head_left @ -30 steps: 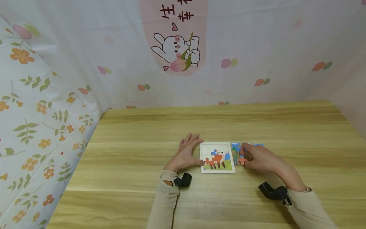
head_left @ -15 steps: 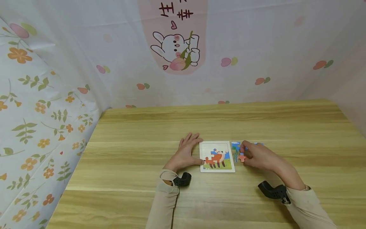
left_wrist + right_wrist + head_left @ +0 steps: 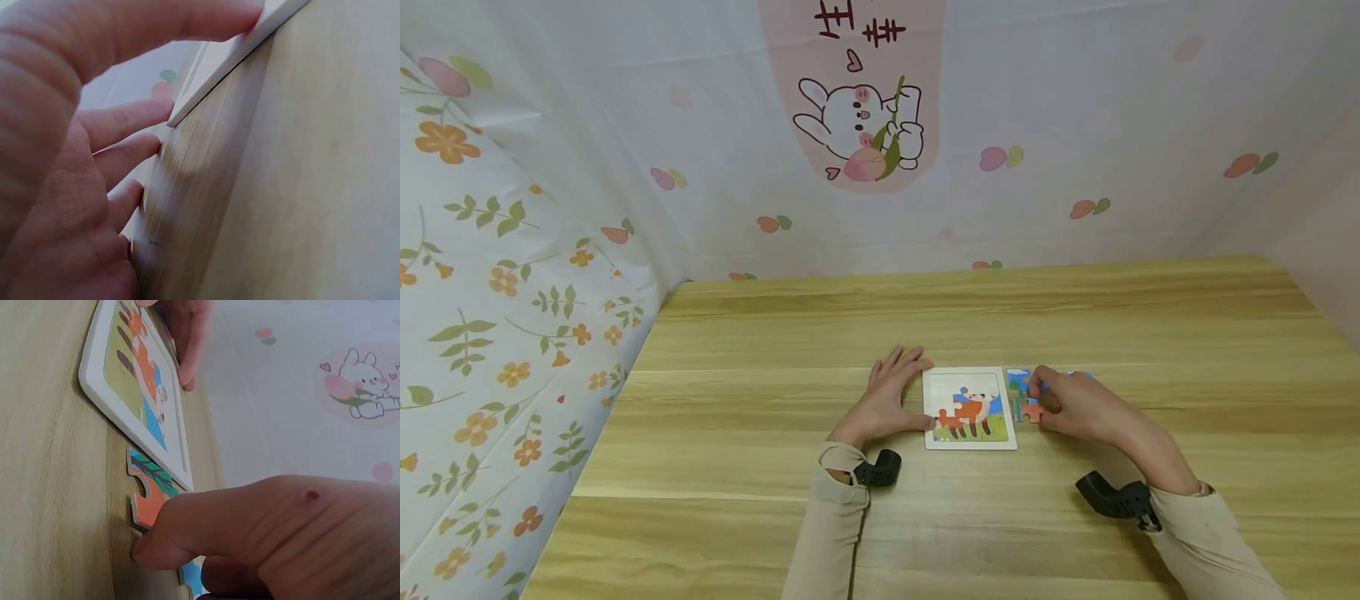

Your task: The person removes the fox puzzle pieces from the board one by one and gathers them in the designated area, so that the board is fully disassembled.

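"Your left hand [image 3: 883, 404], spread, touched the puzzle board [image 3: 973, 446], well inside the far edge of the tabletop [image 3: 775, 333]."
"Your right hand [image 3: 1093, 411] curled over loose pieces [image 3: 1032, 412], grip unclear; picking seemed underway, a clean pinch needed next."

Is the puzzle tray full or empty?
Partly full: the puzzle tray has joined pieces along its right and bottom, but its upper left shows bare white. More puzzle pieces lie beside it.

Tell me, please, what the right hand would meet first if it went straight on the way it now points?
The right hand would most likely meet the orange puzzle piece first, close by its thumb; the white puzzle board lies beyond. Depth is unclear: thumb and piece may touch.
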`<state>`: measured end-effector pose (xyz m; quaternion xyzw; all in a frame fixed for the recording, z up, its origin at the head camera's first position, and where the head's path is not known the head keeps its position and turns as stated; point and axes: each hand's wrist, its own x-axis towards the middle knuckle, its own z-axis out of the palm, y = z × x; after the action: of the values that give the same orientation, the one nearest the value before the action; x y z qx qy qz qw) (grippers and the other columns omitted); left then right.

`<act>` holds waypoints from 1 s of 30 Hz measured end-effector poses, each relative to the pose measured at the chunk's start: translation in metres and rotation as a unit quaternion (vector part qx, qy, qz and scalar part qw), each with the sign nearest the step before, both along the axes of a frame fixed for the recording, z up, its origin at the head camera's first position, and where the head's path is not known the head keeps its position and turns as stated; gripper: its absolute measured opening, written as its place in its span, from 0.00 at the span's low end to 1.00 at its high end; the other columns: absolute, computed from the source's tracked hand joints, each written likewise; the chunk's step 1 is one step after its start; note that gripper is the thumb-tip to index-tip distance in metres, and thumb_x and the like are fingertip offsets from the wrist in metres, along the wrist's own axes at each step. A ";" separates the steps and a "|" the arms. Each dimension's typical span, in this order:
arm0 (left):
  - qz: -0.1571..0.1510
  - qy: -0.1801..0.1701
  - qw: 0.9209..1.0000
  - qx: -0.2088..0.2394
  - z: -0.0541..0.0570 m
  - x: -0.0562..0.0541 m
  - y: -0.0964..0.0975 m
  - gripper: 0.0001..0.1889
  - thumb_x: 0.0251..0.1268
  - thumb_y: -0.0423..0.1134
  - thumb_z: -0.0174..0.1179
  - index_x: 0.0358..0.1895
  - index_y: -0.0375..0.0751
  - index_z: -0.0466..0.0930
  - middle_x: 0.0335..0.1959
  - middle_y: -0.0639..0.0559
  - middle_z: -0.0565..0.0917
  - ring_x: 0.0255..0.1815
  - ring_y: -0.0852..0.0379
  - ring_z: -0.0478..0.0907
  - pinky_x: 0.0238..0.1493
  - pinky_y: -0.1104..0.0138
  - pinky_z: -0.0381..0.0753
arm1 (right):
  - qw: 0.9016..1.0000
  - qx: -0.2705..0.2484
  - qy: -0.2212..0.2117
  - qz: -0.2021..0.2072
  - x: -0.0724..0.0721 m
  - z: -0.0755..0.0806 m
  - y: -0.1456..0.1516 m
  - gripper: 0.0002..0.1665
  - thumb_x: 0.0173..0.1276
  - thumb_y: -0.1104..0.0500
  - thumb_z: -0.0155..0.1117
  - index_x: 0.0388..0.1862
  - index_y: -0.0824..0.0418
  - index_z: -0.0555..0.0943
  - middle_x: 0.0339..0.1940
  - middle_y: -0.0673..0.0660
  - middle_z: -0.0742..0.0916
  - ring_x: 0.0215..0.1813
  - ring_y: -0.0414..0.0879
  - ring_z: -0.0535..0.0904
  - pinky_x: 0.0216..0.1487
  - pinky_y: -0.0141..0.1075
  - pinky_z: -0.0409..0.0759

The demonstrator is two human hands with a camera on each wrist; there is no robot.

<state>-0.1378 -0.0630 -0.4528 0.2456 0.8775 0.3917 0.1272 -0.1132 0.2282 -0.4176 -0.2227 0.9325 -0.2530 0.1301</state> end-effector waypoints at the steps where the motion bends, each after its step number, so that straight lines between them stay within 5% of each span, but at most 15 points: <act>1: 0.000 -0.001 1.000 -0.001 0.000 0.000 0.000 0.41 0.43 0.39 0.73 0.65 0.42 0.65 0.73 0.49 0.54 0.74 0.51 0.37 0.69 0.54 0.30 | 1.000 0.001 -0.001 -0.001 0.000 0.000 0.000 0.16 0.53 0.65 0.67 0.36 0.59 0.70 0.14 0.46 0.66 0.18 0.38 0.56 0.22 0.31 0.56; 14: -0.004 -0.003 1.000 0.000 0.002 0.000 -0.001 0.41 0.43 0.39 0.73 0.66 0.41 0.65 0.73 0.48 0.54 0.74 0.51 0.37 0.69 0.54 0.30 | 0.999 -0.019 -0.045 0.001 -0.002 0.000 0.001 0.14 0.54 0.68 0.63 0.37 0.62 0.69 0.16 0.47 0.66 0.18 0.38 0.57 0.22 0.30 0.58; 30: -0.005 -0.004 1.000 0.002 0.003 0.001 -0.001 0.41 0.43 0.39 0.72 0.66 0.41 0.65 0.73 0.48 0.53 0.74 0.51 0.37 0.69 0.53 0.30 | 0.999 -0.019 -0.026 -0.004 -0.003 -0.001 0.001 0.12 0.54 0.69 0.61 0.35 0.62 0.70 0.15 0.47 0.66 0.18 0.38 0.58 0.22 0.30 0.58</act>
<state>-0.1370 -0.0641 -0.4497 0.2484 0.8750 0.3940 0.1323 -0.1161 0.2290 -0.4181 -0.2145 0.9248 -0.2768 0.1485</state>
